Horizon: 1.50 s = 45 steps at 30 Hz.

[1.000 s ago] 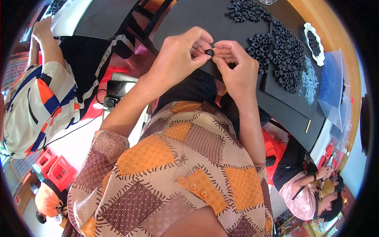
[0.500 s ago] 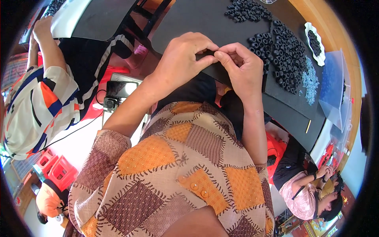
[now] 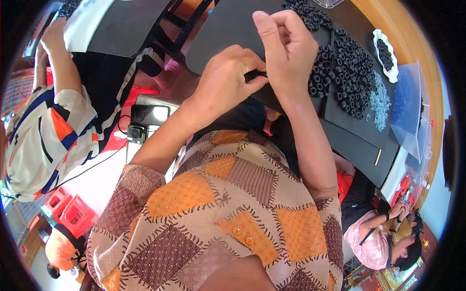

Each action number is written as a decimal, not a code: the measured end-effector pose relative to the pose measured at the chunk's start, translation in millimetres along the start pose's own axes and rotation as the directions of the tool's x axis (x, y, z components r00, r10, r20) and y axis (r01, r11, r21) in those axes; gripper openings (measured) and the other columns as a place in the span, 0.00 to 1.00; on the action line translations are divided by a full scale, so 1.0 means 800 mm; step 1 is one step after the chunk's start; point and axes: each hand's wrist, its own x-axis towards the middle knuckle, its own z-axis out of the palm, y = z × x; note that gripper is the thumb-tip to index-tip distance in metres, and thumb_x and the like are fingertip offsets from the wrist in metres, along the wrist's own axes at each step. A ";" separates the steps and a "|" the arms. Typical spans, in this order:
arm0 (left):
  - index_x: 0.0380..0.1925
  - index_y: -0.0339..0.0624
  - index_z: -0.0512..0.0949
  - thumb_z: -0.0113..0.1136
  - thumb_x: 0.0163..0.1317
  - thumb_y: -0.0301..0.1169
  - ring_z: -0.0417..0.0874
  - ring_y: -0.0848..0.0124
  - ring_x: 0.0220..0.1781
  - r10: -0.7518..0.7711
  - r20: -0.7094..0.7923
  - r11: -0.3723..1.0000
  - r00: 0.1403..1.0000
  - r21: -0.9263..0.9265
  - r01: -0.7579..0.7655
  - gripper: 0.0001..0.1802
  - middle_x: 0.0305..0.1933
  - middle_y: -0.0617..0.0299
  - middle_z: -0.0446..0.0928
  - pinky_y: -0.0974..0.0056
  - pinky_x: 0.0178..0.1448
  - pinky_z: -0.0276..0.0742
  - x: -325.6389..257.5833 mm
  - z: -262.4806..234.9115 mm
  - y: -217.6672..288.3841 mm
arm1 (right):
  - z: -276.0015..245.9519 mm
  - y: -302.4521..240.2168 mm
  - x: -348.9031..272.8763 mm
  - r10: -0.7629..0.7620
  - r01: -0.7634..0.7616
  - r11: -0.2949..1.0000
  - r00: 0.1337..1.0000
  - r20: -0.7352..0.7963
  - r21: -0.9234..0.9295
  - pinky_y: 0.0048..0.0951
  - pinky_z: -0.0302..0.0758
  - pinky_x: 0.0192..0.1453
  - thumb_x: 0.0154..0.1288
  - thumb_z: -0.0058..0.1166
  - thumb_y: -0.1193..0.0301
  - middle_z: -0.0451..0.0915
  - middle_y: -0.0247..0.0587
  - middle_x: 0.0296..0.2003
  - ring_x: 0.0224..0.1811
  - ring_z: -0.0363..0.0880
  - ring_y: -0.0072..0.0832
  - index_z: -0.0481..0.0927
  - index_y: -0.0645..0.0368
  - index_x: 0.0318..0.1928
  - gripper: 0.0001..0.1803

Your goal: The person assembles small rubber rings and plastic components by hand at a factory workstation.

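My left hand (image 3: 225, 82) is over the near edge of the dark table, its thumb and forefinger brought together in a pinch. Whatever sits between those fingertips is too dark and small to make out. My right hand (image 3: 292, 58) is raised beside it, fingers curled in and thumb pointing up. Its fingertips are partly hidden, so any small thing in them cannot be told. Just right of it lies a large pile of small black ring-shaped pieces (image 3: 352, 72), with a farther pile of small black pieces (image 3: 310, 15) behind. Tiny pale-blue pieces (image 3: 380, 102) lie along the pile's right side.
A white scalloped dish (image 3: 392, 73) with black pieces and a clear plastic bin (image 3: 407, 111) stand at the right. A thin yellowish stick (image 3: 377, 156) lies near the table edge. At the left, a person (image 3: 53, 131) sits by another dark table (image 3: 121, 29); a phone (image 3: 150, 114) lies between us.
My right hand has parted from the left and moved up, away from me, over the table. The left hand keeps its pinch in nearly the same place.
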 end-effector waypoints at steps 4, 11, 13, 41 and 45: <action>0.30 0.39 0.84 0.70 0.49 0.28 0.80 0.59 0.39 -0.022 -0.030 0.999 0.999 -0.046 0.020 0.08 0.33 0.59 0.82 0.57 0.43 0.78 -0.008 0.002 -0.004 | 0.007 -0.026 0.018 -0.208 0.227 0.956 0.971 -0.115 0.186 0.17 0.60 0.26 0.70 0.59 0.74 0.68 0.20 0.19 0.23 0.62 0.08 0.74 0.58 0.24 0.14; 0.28 0.39 0.84 0.70 0.47 0.28 0.80 0.59 0.40 0.036 -0.071 0.999 0.997 0.019 -0.035 0.08 0.34 0.60 0.83 0.56 0.44 0.79 -0.006 0.003 -0.003 | 0.023 0.010 0.002 0.122 -0.117 0.992 0.981 0.150 -0.040 0.23 0.54 0.23 0.70 0.57 0.68 0.56 0.22 0.17 0.22 0.53 0.12 0.64 0.59 0.22 0.21; 0.27 0.39 0.84 0.70 0.47 0.28 0.80 0.59 0.40 0.012 -0.069 0.999 0.998 0.037 -0.010 0.07 0.34 0.61 0.83 0.56 0.44 0.79 -0.007 0.004 -0.002 | 0.023 0.005 0.005 0.089 -0.093 0.995 0.985 0.149 0.021 0.22 0.52 0.23 0.71 0.56 0.69 0.56 0.20 0.18 0.23 0.52 0.10 0.63 0.58 0.21 0.22; 0.41 0.38 0.85 0.68 0.64 0.39 0.81 0.78 0.36 -0.179 0.589 0.209 0.788 -0.760 0.615 0.15 0.37 0.61 0.84 0.72 0.46 0.80 0.021 0.002 -0.001 | -0.107 -0.016 -0.039 -0.137 0.184 0.976 0.937 0.323 -0.119 0.28 0.80 0.40 0.48 0.70 0.80 0.83 0.37 0.35 0.37 0.84 0.27 0.86 0.59 0.39 0.15; 0.44 0.34 0.84 0.64 0.68 0.38 0.83 0.75 0.39 -0.169 0.611 0.372 0.773 -0.687 0.624 0.17 0.38 0.59 0.85 0.70 0.48 0.81 0.030 0.010 0.010 | -0.124 -0.006 -0.048 -0.093 0.106 0.994 0.956 0.279 -0.033 0.24 0.80 0.37 0.49 0.69 0.83 0.81 0.40 0.34 0.32 0.83 0.27 0.83 0.62 0.38 0.14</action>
